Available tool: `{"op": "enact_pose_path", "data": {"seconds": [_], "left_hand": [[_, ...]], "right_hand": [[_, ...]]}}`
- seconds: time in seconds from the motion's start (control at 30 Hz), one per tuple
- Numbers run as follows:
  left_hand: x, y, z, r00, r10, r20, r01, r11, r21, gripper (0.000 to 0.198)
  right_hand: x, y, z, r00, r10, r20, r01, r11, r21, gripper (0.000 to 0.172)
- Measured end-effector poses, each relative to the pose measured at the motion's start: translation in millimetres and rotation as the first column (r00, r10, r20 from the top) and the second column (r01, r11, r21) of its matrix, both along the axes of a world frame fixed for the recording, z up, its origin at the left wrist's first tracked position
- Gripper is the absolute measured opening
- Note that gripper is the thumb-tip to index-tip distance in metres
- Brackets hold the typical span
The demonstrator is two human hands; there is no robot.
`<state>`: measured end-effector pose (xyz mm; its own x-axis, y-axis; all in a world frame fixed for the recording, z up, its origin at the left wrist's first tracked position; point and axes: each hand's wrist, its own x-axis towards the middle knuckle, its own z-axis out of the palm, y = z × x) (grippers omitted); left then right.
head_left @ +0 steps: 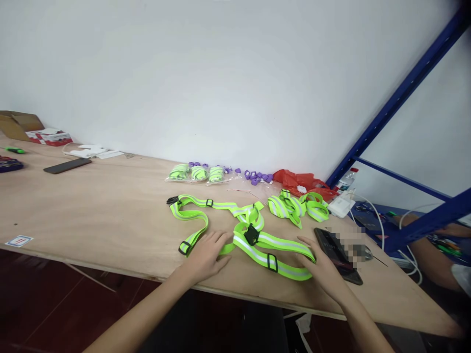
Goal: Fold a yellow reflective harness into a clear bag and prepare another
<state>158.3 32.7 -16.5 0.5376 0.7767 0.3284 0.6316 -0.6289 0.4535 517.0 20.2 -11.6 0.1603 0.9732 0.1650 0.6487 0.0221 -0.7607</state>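
Note:
A fluorescent yellow-green reflective strap harness (pixel 283 269) lies spread over the table in loops. It has a black side-release buckle (pixel 252 234), black sliders and another black buckle piece at its far left end. My left hand (pixel 207 260) rests over the left part of the harness, palm down, fingers stretched out and apart. At the right end of the near loop, my right hand (pixel 322 267) has its thumb and fingers around the strap. A bundle of similar straps (pixel 289 206) lies behind, to the right.
Behind are bagged strap rolls (pixel 198 172), several purple pieces (pixel 257 176) and a red plastic bag (pixel 300 182). A phone (pixel 336 255) lies beside my right hand. A blue metal frame (pixel 397 93) stands right, near another person's arm (pixel 430 260). Another dark phone (pixel 67 165) lies far left.

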Motion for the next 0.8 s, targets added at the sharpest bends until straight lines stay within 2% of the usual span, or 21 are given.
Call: {"op": "enact_pose_path", "data": {"seconds": [0.1, 0.2, 0.27, 0.37, 0.47, 0.6, 0.7, 0.73, 0.8], "left_hand": [[8.6, -0.2, 1.6, 0.999, -0.005, -0.053, 0.007, 0.999, 0.043, 0.056], [20.9, 2.2, -0.5, 0.995, 0.009, -0.103, 0.000, 0.996, 0.093, 0.040], [27.7, 4.4, -3.2, 0.996, 0.023, -0.090, -0.014, 0.995, 0.098, 0.030], [33.0, 6.7, -6.1, 0.995, 0.048, -0.085, -0.043, 0.997, 0.059, 0.021], [34.4, 6.3, -5.8, 0.990, 0.079, -0.117, -0.078, 0.997, 0.009, 0.021], [37.1, 2.7, -2.3, 0.986, 0.126, -0.107, -0.133, 0.990, -0.056, 0.029], [41.5, -0.9, 1.2, 0.990, 0.119, -0.076, -0.126, 0.987, -0.101, 0.023], [43.1, -2.1, 2.9, 0.992, 0.111, -0.062, -0.118, 0.986, -0.115, 0.028], [46.1, -4.6, 7.5, 0.994, 0.103, -0.025, -0.106, 0.984, -0.141, 0.052]], "right_hand": [[2.4, -10.0, 3.5, 0.998, -0.021, 0.067, 0.025, 0.998, -0.061, 0.064], [6.4, -22.3, 11.1, 0.988, -0.008, 0.152, 0.035, 0.984, -0.176, 0.049], [8.7, -31.0, 16.9, 0.990, 0.035, 0.137, -0.002, 0.972, -0.235, 0.043], [9.0, -41.3, 25.1, 0.995, 0.102, -0.021, -0.104, 0.963, -0.250, 0.041], [4.5, -43.8, 31.1, 0.977, 0.106, -0.187, -0.145, 0.967, -0.211, 0.047], [-11.1, -32.3, 34.5, 0.897, 0.092, -0.432, -0.131, 0.989, -0.062, 0.051], [-34.4, -16.9, 40.6, 0.811, 0.080, -0.579, -0.065, 0.997, 0.047, 0.052], [-44.3, -11.3, 44.4, 0.790, 0.083, -0.608, -0.060, 0.996, 0.059, 0.052], [-65.5, -0.3, 53.2, 0.748, 0.120, -0.652, -0.100, 0.993, 0.068, 0.050]]}}
